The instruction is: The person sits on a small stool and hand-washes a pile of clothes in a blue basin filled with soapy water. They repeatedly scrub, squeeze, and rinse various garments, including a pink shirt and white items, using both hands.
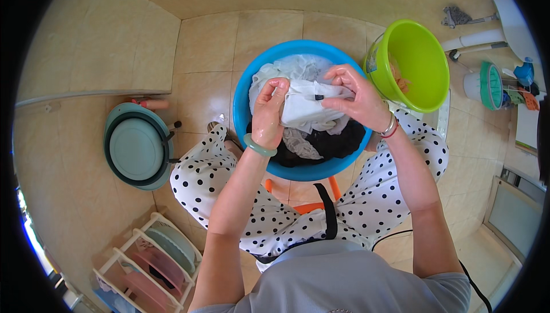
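My left hand (268, 109) pinches the left end of a wet white garment (303, 106), its thumb on top. On the cloth's other side is my right hand (361, 98), with fingers curled over the fabric and the thumb beside a small black label (319, 97). The garment is raised over a round blue basin (242, 92). Below it lie white and light clothes (298, 69) in sudsy water. Dark clothes (338, 141) fill the basin's near side, with a greyish-white patterned cloth (301, 144) among them.
A lime-green bucket (427, 63) with something peach-coloured inside stands to the basin's right. A grey-green tub (137, 147) leans against the left wall. At lower left is a white rack (146, 261) of basins. An orange stool leg (335, 187) shows below the basin.
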Available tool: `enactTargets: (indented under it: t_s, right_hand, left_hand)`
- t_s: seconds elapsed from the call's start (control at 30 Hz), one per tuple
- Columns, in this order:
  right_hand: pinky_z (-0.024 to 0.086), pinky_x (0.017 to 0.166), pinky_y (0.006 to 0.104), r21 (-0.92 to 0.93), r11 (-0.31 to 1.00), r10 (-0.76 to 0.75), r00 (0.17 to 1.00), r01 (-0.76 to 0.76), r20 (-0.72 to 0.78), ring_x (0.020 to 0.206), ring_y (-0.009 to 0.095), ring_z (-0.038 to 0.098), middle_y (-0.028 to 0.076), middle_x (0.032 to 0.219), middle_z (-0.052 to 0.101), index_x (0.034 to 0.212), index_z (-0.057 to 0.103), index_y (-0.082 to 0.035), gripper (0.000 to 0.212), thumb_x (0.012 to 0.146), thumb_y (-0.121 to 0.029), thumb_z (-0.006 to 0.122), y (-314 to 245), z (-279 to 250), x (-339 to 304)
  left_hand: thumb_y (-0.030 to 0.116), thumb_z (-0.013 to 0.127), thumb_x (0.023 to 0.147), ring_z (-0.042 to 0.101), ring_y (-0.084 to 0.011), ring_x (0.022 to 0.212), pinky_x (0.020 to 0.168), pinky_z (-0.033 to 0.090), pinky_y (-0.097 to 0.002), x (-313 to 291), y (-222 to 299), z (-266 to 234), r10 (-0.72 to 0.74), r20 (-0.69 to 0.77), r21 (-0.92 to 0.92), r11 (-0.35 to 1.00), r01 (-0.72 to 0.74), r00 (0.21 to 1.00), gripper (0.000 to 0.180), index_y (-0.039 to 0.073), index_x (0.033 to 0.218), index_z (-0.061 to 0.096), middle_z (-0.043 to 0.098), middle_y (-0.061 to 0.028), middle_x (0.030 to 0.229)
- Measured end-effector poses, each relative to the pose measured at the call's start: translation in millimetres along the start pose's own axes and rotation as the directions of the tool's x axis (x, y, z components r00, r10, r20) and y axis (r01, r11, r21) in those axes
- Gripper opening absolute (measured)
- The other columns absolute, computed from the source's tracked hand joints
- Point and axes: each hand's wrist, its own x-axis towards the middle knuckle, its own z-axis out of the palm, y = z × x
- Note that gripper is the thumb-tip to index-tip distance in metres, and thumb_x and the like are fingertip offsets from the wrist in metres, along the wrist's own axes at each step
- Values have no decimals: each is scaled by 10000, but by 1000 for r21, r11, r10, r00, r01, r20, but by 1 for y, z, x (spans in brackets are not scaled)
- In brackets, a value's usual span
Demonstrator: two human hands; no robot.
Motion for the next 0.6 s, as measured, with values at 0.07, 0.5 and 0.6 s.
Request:
enactTargets:
  t_s: [0.07,0.5,0.6]
  right_hand:
    - [463,730,235,-129,982,-139,990,134,-24,740,84,540,10,894,608,1005,553,-32,276,771,-61,697,-4,5,1]
    - [371,553,217,-87,994,44,981,-61,-192,612,65,432,-1,679,527,897,596,6,179,905,-171,570,5,-2,-1]
    - [372,553,219,-81,996,28,970,-48,-240,610,67,430,5,681,524,887,588,13,221,921,-203,553,3,0,-2]
  left_hand:
    - [198,584,912,544,-71,832,747,440,-231,2,0,-1,-1,-7,33,999,1,1000,130,72,942,590,593,17,903]
    - [202,648,865,574,-94,884,783,457,-218,-9,15,16,-113,214,527,850,-17,970,273,27,1075,633,637,-25,965]
    - [203,621,882,588,-104,865,794,458,-234,-7,14,10,-111,127,471,881,39,986,247,10,1033,654,649,-34,966]
